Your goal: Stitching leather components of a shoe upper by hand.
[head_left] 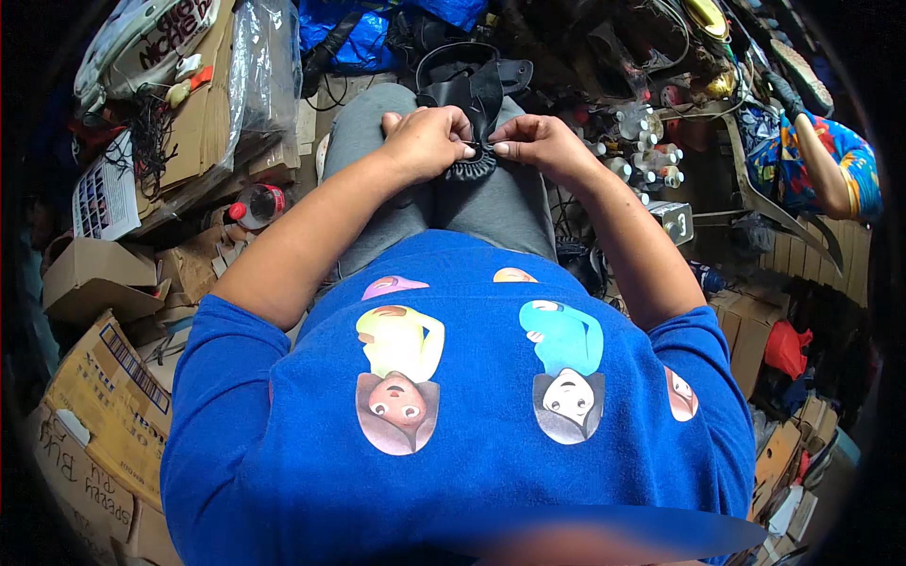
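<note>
A black leather piece point(485, 92) rests across my grey-trousered knees point(377, 203). It has a looped strap at its far end and a gathered, ridged edge at its near end; it resembles part of a shoe. At the left side of that near end, my left hand point(425, 141) is closed, with thumb and forefinger pinching the leather. My right hand point(547, 146) faces it from the other side, its thumb and forefinger pressed together close to the same edge. Whatever those right fingertips pinch is too small to make out.
Several capped bottles point(649, 156) stand right of my knees, beside a metal can point(672, 223). Another person's arm point(819, 160) shows at far right. To the left are cardboard sheets point(203, 118), a red-labelled bottle point(260, 206) and a cardboard box point(99, 283). Blue plastic point(351, 42) lies beyond.
</note>
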`<action>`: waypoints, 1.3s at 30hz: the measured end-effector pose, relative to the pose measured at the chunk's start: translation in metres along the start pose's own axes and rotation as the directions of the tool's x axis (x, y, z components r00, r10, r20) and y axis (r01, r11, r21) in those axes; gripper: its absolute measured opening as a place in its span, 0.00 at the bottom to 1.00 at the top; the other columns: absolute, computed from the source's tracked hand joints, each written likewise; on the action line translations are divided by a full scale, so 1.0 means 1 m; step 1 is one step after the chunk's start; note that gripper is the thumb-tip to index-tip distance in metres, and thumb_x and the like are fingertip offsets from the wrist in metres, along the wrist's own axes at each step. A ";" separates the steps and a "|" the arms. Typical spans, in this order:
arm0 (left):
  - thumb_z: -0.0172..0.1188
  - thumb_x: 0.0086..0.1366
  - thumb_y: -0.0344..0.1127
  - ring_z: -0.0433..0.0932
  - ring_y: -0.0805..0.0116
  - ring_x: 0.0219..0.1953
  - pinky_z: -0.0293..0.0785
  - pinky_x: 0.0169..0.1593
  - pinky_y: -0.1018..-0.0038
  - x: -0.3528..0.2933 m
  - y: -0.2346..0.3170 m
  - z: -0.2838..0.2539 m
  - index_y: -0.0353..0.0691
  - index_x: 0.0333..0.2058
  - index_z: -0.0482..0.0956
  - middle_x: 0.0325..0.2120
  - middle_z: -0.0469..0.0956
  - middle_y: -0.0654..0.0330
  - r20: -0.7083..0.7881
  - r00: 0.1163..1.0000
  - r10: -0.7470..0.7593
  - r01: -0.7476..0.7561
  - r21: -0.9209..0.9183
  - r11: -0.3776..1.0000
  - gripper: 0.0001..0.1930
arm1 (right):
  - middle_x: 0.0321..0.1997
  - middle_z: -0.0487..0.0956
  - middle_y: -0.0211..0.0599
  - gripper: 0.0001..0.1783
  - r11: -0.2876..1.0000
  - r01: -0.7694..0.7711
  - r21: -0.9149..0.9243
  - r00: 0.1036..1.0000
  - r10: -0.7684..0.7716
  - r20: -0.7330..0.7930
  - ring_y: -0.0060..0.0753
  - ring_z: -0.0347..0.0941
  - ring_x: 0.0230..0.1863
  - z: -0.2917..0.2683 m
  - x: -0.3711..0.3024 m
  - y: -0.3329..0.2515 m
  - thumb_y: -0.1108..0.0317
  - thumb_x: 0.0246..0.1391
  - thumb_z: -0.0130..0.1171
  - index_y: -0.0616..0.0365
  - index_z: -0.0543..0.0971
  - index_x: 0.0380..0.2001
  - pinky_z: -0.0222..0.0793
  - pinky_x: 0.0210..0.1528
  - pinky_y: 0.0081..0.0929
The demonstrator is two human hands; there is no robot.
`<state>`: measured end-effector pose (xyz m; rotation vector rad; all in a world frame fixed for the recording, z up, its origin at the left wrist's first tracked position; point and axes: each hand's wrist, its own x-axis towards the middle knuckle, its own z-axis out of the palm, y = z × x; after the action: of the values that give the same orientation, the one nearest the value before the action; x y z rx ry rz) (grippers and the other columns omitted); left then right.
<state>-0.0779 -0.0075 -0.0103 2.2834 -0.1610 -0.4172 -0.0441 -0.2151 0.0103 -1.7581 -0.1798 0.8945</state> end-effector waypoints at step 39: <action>0.54 0.52 0.27 0.73 0.53 0.36 0.68 0.41 0.61 -0.006 -0.003 -0.022 0.43 0.35 0.75 0.29 0.76 0.56 0.067 0.870 0.489 -0.485 0.303 0.821 0.09 | 0.28 0.77 0.32 0.06 -0.082 0.374 -0.924 0.883 -0.274 0.382 0.36 0.74 0.38 0.005 -0.006 -0.047 0.67 0.49 0.51 0.45 0.74 0.32 0.61 0.42 0.35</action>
<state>-0.0758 0.0117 0.0028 2.4320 -0.8412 -0.1063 -0.0377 -0.1960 0.0533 -2.7788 -1.6689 0.3201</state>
